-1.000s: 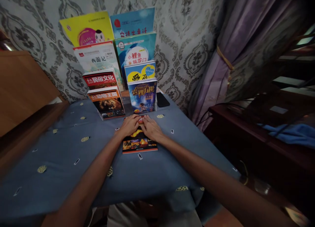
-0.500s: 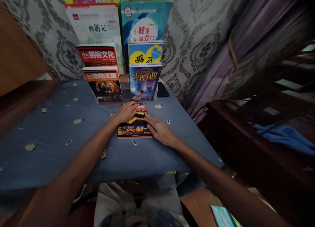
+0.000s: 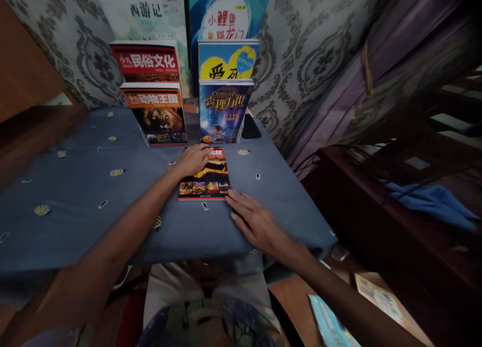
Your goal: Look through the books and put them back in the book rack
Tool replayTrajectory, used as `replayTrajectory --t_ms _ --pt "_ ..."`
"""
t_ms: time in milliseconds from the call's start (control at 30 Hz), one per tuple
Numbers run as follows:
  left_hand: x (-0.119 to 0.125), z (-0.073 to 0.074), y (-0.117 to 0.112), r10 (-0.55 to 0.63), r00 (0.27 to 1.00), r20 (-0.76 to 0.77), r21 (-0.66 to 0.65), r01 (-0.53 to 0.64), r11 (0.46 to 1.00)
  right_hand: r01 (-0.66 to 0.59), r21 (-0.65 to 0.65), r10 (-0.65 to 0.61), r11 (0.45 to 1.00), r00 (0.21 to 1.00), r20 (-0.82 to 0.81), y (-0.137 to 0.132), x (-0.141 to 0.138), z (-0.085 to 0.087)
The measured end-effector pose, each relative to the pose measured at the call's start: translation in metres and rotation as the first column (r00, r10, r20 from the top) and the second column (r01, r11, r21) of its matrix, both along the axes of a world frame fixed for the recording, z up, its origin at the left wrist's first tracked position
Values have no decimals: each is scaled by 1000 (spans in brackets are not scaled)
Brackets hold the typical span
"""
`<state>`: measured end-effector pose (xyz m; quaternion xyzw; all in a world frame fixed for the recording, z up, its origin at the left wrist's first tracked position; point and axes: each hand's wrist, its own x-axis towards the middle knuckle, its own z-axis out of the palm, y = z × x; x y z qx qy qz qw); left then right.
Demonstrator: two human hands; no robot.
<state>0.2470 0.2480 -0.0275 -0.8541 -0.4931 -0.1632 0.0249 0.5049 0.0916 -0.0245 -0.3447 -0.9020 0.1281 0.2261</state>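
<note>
A dark book with an orange-red border [image 3: 211, 174] lies flat on the table, its cover showing a golden picture and a row of small photos. My left hand [image 3: 194, 160] rests on its upper left part, fingers laid flat and covering some of the title. At the book's lower right corner is my right hand [image 3: 254, 219], open, with the fingertips touching or very near the edge. Behind the book stand a blue book [image 3: 222, 116] with gold lettering and a book with a lion on its cover [image 3: 161, 118].
A blue patterned cloth [image 3: 75, 226] covers the table. Taller books, among them a pale one [image 3: 146, 20] and a teal one [image 3: 229, 10], stand at the back. A black phone [image 3: 250, 127] lies beside the blue book. More books, one light blue [image 3: 327, 322], lie low at right.
My right hand has slid from the book's right side down toward its lower right corner. My left hand stays on the book. The view has tilted down a little.
</note>
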Motion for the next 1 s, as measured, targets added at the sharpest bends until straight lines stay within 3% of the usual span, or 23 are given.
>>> replayTrajectory --t_ms 300,533,633,733,867,1000 --pt "7 12 -11 61 994 -85 3 -61 998 91 145 -108 985 988 112 -25 -30 2" --pt "9 21 -22 102 981 -167 -6 -105 994 -80 50 72 996 987 147 -34 -87 13" --pt "8 23 -26 116 981 -158 -18 -120 993 -133 28 128 991 982 140 -34 -99 15" --pt "7 25 -29 134 979 -156 -12 -138 990 -140 23 136 990 983 123 -34 -95 15" --pt "6 31 -36 156 972 -175 -3 -160 987 -31 73 24 997 995 95 -35 -73 10" --pt "0 47 -42 181 972 -150 -114 -199 973 -12 127 4 992 998 63 -40 -42 2"
